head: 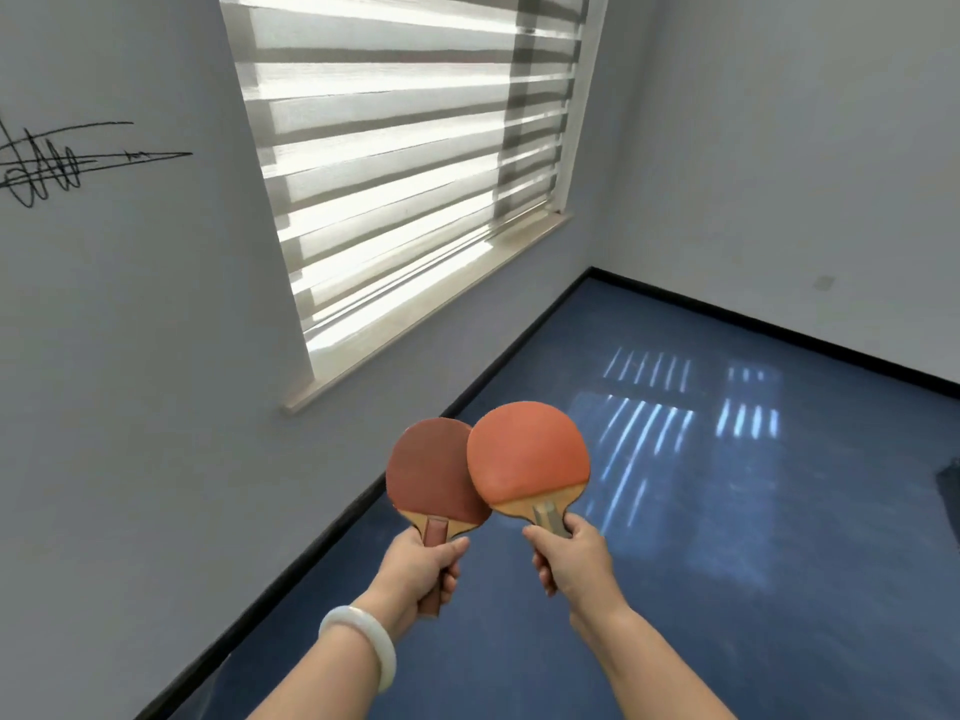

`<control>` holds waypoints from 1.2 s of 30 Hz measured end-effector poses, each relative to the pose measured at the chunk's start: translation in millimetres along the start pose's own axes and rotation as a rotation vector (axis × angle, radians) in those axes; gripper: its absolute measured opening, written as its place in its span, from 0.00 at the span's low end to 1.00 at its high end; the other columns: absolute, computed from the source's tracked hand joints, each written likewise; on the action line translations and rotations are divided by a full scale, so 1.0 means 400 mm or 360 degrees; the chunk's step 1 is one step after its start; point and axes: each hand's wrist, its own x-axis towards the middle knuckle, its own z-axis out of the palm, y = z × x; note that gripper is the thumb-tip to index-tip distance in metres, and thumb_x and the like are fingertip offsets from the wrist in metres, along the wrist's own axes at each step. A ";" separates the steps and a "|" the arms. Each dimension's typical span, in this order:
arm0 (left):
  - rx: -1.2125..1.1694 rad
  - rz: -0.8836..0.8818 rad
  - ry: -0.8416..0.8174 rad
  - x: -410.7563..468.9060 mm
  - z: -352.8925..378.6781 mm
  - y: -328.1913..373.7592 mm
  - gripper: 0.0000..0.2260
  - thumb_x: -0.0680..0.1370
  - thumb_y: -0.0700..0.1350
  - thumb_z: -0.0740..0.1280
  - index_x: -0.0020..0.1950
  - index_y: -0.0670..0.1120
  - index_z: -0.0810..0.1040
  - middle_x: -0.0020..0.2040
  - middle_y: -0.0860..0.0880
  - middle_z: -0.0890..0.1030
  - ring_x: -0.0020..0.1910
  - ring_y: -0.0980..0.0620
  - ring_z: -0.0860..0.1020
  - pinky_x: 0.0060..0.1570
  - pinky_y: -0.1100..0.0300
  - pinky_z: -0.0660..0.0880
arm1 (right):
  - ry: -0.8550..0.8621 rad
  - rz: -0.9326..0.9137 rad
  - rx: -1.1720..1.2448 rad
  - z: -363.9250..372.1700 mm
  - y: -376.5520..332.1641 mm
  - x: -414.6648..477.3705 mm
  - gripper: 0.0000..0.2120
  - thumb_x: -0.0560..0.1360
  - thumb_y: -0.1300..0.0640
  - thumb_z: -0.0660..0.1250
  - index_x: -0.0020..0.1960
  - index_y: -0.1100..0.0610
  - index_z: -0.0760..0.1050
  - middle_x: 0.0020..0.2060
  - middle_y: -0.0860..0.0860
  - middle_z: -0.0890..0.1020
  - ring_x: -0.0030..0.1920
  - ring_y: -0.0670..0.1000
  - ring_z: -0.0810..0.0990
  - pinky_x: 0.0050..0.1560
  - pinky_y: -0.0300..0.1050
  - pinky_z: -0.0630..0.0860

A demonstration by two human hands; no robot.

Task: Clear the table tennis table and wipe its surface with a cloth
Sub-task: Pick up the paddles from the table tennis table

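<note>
Clearing step: left hand [415, 566] grips darker paddle [434, 472], right hand [571, 556] grips orange paddle [527, 454]; next, stow both off the worktop, which is out of view.

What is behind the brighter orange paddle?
The darker red paddle, its right edge hidden behind the orange paddle. Beyond both lies blue floor with window-light stripes; what it covers there cannot be seen.
</note>
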 end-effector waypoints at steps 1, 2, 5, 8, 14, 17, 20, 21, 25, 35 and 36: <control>-0.0021 -0.0007 0.0009 0.040 0.005 0.031 0.11 0.76 0.44 0.72 0.44 0.43 0.70 0.27 0.49 0.75 0.21 0.55 0.71 0.22 0.66 0.67 | -0.0025 0.0004 -0.0007 0.006 -0.021 0.048 0.06 0.74 0.62 0.70 0.41 0.59 0.73 0.24 0.51 0.73 0.23 0.48 0.68 0.23 0.41 0.66; -0.0034 -0.0014 0.0020 0.080 0.008 0.059 0.11 0.76 0.43 0.72 0.45 0.43 0.70 0.27 0.49 0.75 0.21 0.55 0.71 0.22 0.66 0.67 | -0.0048 0.0013 -0.0014 0.013 -0.040 0.096 0.07 0.74 0.62 0.70 0.41 0.59 0.73 0.24 0.51 0.73 0.23 0.48 0.68 0.23 0.41 0.66; -0.0048 -0.0040 0.0064 0.206 0.022 0.132 0.11 0.76 0.44 0.72 0.45 0.43 0.70 0.27 0.49 0.76 0.21 0.55 0.71 0.22 0.66 0.67 | -0.0109 0.0013 -0.0019 0.034 -0.085 0.256 0.06 0.74 0.62 0.70 0.41 0.60 0.73 0.24 0.51 0.73 0.23 0.48 0.68 0.23 0.40 0.66; -0.0108 -0.0059 0.0137 0.352 0.038 0.208 0.11 0.77 0.43 0.72 0.45 0.43 0.70 0.27 0.49 0.75 0.21 0.55 0.71 0.22 0.67 0.66 | -0.0195 -0.0005 -0.0056 0.051 -0.123 0.445 0.07 0.74 0.63 0.70 0.41 0.59 0.72 0.24 0.50 0.73 0.22 0.48 0.68 0.23 0.40 0.65; -0.0333 -0.0105 0.0354 0.574 0.063 0.326 0.10 0.77 0.42 0.71 0.45 0.44 0.70 0.29 0.47 0.76 0.23 0.54 0.71 0.25 0.65 0.67 | -0.0506 0.0006 -0.0227 0.079 -0.205 0.796 0.04 0.73 0.62 0.70 0.43 0.60 0.76 0.24 0.51 0.74 0.23 0.49 0.68 0.23 0.41 0.66; -0.0401 -0.0139 0.0454 0.657 0.058 0.368 0.10 0.77 0.44 0.71 0.46 0.45 0.70 0.29 0.48 0.77 0.24 0.53 0.72 0.28 0.64 0.66 | -0.0677 -0.0002 -0.0286 0.126 -0.255 0.943 0.03 0.74 0.62 0.70 0.44 0.60 0.76 0.24 0.50 0.74 0.23 0.48 0.68 0.23 0.40 0.66; -0.0473 -0.0202 0.0550 0.721 0.042 0.394 0.10 0.76 0.45 0.71 0.46 0.45 0.70 0.30 0.48 0.77 0.24 0.54 0.73 0.28 0.64 0.65 | -0.0808 0.0030 -0.0336 0.190 -0.283 1.048 0.03 0.74 0.62 0.70 0.44 0.60 0.76 0.25 0.50 0.74 0.23 0.47 0.68 0.23 0.39 0.66; -0.0479 -0.0216 0.0579 0.743 0.035 0.398 0.10 0.76 0.45 0.71 0.46 0.45 0.70 0.30 0.48 0.77 0.24 0.53 0.73 0.28 0.63 0.65 | -0.0846 0.0045 -0.0354 0.212 -0.288 1.077 0.03 0.74 0.62 0.70 0.44 0.60 0.76 0.24 0.50 0.74 0.23 0.47 0.68 0.23 0.39 0.66; -0.0579 -0.0227 0.0701 0.867 -0.028 0.432 0.12 0.76 0.44 0.72 0.47 0.43 0.68 0.29 0.47 0.78 0.23 0.53 0.72 0.29 0.62 0.66 | -0.0981 0.0069 -0.0411 0.319 -0.320 1.201 0.04 0.74 0.62 0.71 0.43 0.60 0.75 0.24 0.51 0.73 0.22 0.48 0.67 0.22 0.39 0.65; -0.0841 -0.0334 0.0746 1.164 -0.218 0.503 0.12 0.76 0.42 0.72 0.48 0.43 0.69 0.28 0.47 0.77 0.23 0.54 0.72 0.26 0.63 0.68 | -0.1155 0.0143 -0.0615 0.581 -0.387 1.457 0.04 0.74 0.63 0.70 0.44 0.60 0.76 0.26 0.52 0.73 0.24 0.49 0.67 0.23 0.40 0.65; -0.0867 -0.0350 0.0753 1.181 -0.230 0.502 0.11 0.76 0.42 0.72 0.48 0.43 0.69 0.28 0.47 0.77 0.23 0.54 0.71 0.25 0.63 0.68 | -0.1171 0.0164 -0.0631 0.603 -0.386 1.473 0.04 0.74 0.62 0.70 0.44 0.61 0.76 0.26 0.52 0.74 0.24 0.48 0.67 0.23 0.40 0.65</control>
